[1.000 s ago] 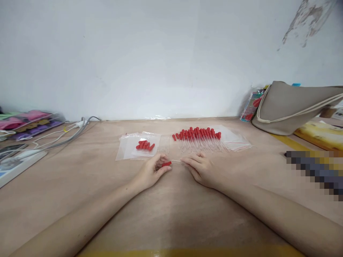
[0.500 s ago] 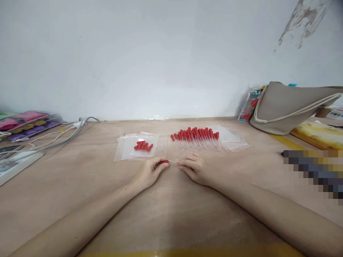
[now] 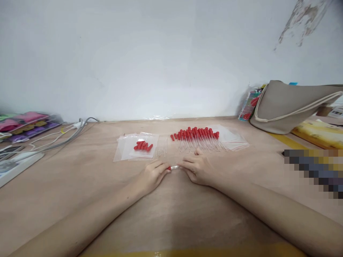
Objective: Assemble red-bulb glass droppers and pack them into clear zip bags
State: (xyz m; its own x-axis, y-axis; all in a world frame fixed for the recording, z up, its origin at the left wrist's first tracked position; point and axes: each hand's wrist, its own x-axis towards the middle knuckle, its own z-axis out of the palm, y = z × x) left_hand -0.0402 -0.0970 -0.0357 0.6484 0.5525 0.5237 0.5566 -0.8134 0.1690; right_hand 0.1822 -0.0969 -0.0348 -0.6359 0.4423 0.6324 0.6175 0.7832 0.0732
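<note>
My left hand point(image 3: 153, 175) pinches a small red rubber bulb point(image 3: 169, 167) at the middle of the wooden table point(image 3: 171, 214). My right hand point(image 3: 196, 168) pinches a thin clear glass tube point(image 3: 174, 167) that meets the bulb. Both hands rest on the tabletop, fingertips nearly touching. Just beyond them lies a row of several finished droppers with red bulbs point(image 3: 197, 137). To the left, a clear bag holds several loose red bulbs point(image 3: 142, 145). A few bare glass tubes point(image 3: 163, 146) lie between the bag and the droppers.
Clear zip bags point(image 3: 234, 141) lie right of the droppers. A grey cloth bag point(image 3: 292, 105) and a yellow item point(image 3: 318, 135) sit at the far right. Grey cables point(image 3: 66, 137), a white power strip point(image 3: 18, 164) and coloured packets point(image 3: 26, 123) lie at the left by the wall.
Both hands have come a little closer to me and together. The red bulb is now mostly hidden in my left fingers, with the glass tube against it.
</note>
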